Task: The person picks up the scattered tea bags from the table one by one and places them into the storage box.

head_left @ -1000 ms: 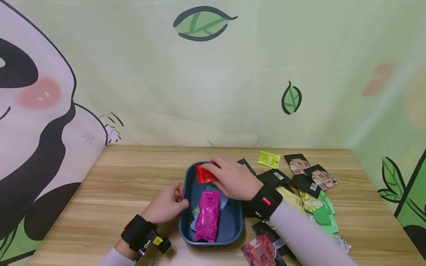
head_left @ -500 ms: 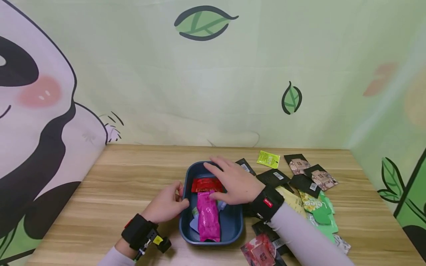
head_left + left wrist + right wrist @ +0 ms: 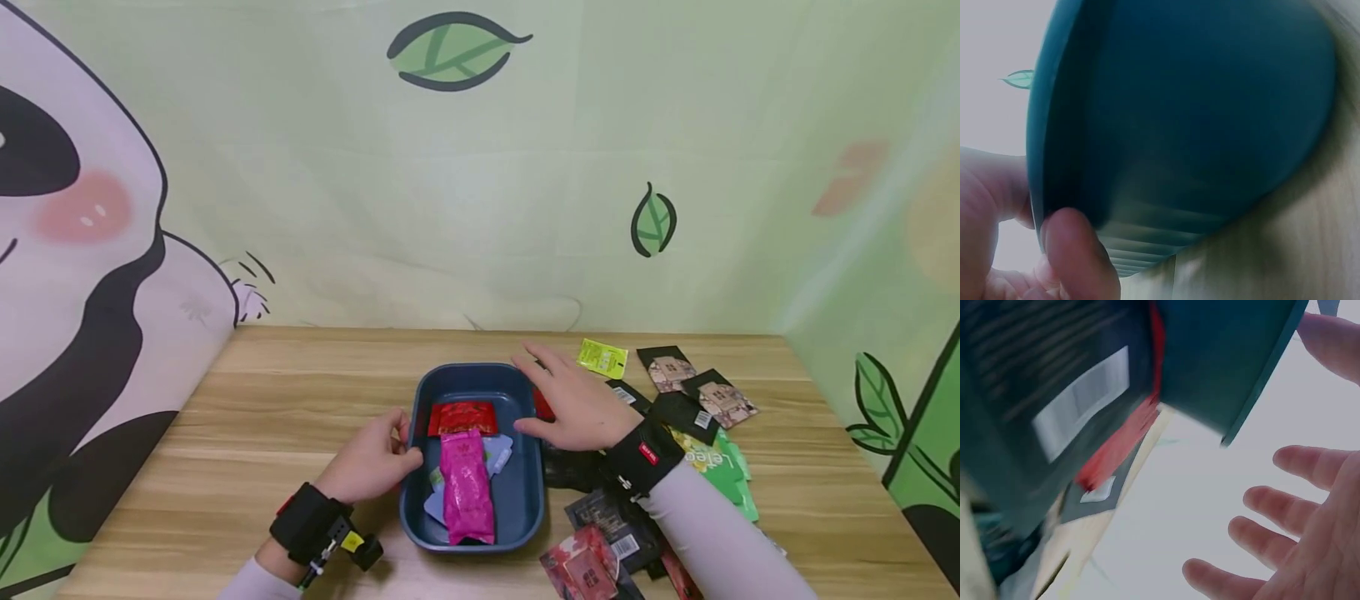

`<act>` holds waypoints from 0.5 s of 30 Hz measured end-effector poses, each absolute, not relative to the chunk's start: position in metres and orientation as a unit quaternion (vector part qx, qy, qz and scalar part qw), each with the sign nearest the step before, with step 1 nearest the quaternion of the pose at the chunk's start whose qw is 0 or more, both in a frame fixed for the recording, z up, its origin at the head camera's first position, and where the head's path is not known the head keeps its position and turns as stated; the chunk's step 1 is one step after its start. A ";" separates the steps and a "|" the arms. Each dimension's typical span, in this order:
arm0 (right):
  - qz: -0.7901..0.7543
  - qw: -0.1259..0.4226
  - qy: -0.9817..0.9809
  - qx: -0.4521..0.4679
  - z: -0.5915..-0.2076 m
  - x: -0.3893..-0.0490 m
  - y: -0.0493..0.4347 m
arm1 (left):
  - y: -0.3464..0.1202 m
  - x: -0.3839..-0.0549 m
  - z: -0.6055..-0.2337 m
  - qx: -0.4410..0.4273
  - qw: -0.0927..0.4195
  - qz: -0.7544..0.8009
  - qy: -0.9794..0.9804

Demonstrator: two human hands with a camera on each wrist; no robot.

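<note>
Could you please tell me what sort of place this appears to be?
Probably an indoor filming corner, perhaps a data-recording station: a wood-grain table stands before a cartoon panda backdrop, and a black wrist-worn device is visible.

A blue tray point(image 3: 522, 507) holding a pink packet point(image 3: 467, 492) and a red packet point(image 3: 462, 418) is gripped by the left hand point(image 3: 369, 460), while the right hand point(image 3: 581, 406) is spread near the tray's right side.

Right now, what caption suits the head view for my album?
Left hand pinches a blue tray with pink packet and red packet inside; right hand spread nearby.
</note>
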State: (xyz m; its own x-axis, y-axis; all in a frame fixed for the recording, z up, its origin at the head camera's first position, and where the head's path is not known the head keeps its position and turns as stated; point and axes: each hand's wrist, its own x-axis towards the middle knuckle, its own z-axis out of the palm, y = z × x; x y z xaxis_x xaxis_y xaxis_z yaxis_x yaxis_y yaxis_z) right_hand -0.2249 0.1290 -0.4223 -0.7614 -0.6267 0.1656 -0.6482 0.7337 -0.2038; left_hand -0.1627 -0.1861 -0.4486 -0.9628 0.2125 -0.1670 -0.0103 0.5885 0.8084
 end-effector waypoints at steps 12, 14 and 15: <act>0.155 0.034 -0.938 0.307 -0.436 -0.231 0.150 | -0.189 -0.164 -0.446 0.039 0.122 0.438 0.890; 0.155 0.027 -0.940 0.303 -0.436 -0.231 0.150 | -0.189 -0.164 -0.446 0.036 0.122 0.437 0.890; 0.155 0.024 -0.940 0.301 -0.436 -0.232 0.150 | -0.189 -0.165 -0.446 0.035 0.121 0.437 0.890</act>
State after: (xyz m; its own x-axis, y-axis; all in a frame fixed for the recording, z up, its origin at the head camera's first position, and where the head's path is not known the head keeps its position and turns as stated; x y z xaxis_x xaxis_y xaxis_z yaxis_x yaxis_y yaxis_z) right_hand -0.2316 0.1495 -0.4357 -0.8172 -0.5595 0.1384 -0.5743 0.7701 -0.2778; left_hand -0.1646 -0.1893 -0.4458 -0.9680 0.1685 -0.1858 -0.0440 0.6154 0.7870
